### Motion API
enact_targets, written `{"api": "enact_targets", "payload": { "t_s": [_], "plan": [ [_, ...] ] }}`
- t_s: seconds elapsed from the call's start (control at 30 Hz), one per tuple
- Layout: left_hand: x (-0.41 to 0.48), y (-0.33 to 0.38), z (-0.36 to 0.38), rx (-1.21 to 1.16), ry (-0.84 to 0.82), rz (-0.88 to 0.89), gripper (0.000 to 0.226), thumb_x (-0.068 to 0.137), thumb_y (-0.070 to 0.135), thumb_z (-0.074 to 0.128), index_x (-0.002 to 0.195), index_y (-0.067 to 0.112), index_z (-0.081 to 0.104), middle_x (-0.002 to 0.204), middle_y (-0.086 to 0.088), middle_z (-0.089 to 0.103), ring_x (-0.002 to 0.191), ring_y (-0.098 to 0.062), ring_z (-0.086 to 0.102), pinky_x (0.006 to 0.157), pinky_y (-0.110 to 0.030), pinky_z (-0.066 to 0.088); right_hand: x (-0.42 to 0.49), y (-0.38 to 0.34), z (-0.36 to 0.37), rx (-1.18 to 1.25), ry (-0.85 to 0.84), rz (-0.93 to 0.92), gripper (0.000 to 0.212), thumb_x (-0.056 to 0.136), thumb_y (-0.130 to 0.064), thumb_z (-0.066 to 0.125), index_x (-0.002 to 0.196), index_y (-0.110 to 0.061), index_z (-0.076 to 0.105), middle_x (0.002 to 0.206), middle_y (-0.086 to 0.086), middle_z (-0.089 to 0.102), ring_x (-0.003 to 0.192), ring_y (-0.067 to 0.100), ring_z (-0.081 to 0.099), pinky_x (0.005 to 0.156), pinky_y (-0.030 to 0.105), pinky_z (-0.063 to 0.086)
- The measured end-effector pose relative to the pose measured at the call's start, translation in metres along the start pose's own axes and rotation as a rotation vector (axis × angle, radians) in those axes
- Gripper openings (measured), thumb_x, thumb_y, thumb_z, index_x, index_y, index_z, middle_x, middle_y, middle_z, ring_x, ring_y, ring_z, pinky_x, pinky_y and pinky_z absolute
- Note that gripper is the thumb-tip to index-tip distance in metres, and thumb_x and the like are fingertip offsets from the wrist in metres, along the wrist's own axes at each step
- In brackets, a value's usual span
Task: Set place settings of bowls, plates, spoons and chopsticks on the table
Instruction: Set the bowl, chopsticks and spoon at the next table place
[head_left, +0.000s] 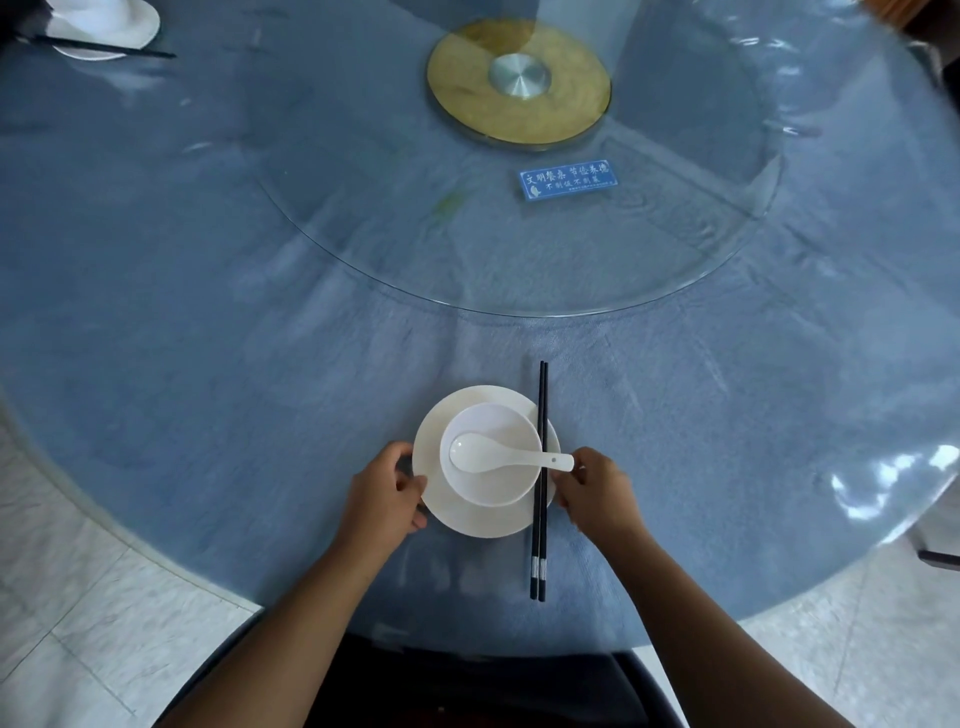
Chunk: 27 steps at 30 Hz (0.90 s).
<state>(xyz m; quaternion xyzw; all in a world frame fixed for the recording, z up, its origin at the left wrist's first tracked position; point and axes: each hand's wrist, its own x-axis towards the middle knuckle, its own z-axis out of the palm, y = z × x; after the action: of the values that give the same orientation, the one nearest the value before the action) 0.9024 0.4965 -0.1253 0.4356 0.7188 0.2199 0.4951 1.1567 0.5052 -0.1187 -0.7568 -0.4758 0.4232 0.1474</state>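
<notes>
Plainly the whole matter turns on the round white ceramic plate (467, 519), which lies on the blue-clothed round counter (260, 389) near its front edge, straight ahead of the person and squarely between the two hands. The left hand (382, 499) grips its left rim, thumb on top and fingers curled under. The right hand (597, 493) is curled at the right rim and appears to pinch it the same way. Whether its forefinger also touches the spoon's handle I cannot tell. Neither hand is nearer than the other.

A small white bowl (498, 493) sits on the plate. A white ceramic spoon (475, 452) lies in the bowl, scoop to the left, with its handle sticking out over the right rim toward the right hand. A pair of black chopsticks (538, 545) lies with its long axis running away from the person, crossing the plate's right edge and passing under the spoon's handle, just beside the right thumb.

My judgement is that this setting is all but laid. Any shifting or turning of the plate would carry the chopsticks askew, since they rest partly on its rim.

Beyond lie a clear glass turntable (675, 260) on a brass-coloured hub (467, 104), with a small blue printed card (566, 179) on the glass. Another white setting (119, 26) stands far off at the upper left. A dark chair (467, 675) is below.
</notes>
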Motion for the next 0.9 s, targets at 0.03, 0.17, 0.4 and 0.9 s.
{"api": "enact_targets", "payload": {
  "t_s": [0.03,0.17,0.4,0.9],
  "plan": [
    [0.000,0.000,-0.001,-0.007,0.000,0.004,0.022,0.096,0.008,0.057,0.109,0.025,0.060,0.076,-0.010,0.071,0.052,-0.021,0.069,0.048,-0.029,0.058,0.000,0.000,0.001,0.005,0.004,0.006,0.016,0.094,-0.015,0.058,0.083,-0.004,0.059,0.065,0.010,0.069,0.046,0.014,0.054,0.051,0.034,0.048],
    [0.000,0.000,-0.003,-0.025,-0.014,0.012,0.023,0.097,0.007,0.056,0.111,0.025,0.061,0.073,-0.012,0.072,0.055,-0.024,0.071,0.052,-0.032,0.060,-0.001,0.001,0.004,0.009,0.009,0.021,0.018,0.095,-0.013,0.056,0.082,-0.001,0.057,0.065,0.013,0.069,0.045,0.016,0.055,0.049,0.037,0.052],
    [-0.001,0.003,-0.009,-0.003,-0.056,0.016,0.022,0.097,0.009,0.056,0.111,0.026,0.060,0.076,-0.011,0.072,0.059,-0.024,0.071,0.056,-0.034,0.062,-0.006,0.001,-0.003,0.091,-0.004,0.056,0.014,0.093,-0.008,0.057,0.081,-0.003,0.061,0.060,0.009,0.069,0.041,0.018,0.058,0.040,0.029,0.051],
    [-0.121,-0.012,-0.082,0.188,0.296,0.077,0.021,0.090,0.004,0.057,0.104,0.012,0.071,0.095,-0.014,0.074,0.089,-0.034,0.071,0.085,-0.039,0.056,-0.053,-0.076,-0.047,-0.068,0.006,-0.461,0.007,0.088,-0.012,0.060,0.083,-0.014,0.064,0.076,0.003,0.068,0.073,0.031,0.067,0.072,0.043,0.057]
  ]
}}
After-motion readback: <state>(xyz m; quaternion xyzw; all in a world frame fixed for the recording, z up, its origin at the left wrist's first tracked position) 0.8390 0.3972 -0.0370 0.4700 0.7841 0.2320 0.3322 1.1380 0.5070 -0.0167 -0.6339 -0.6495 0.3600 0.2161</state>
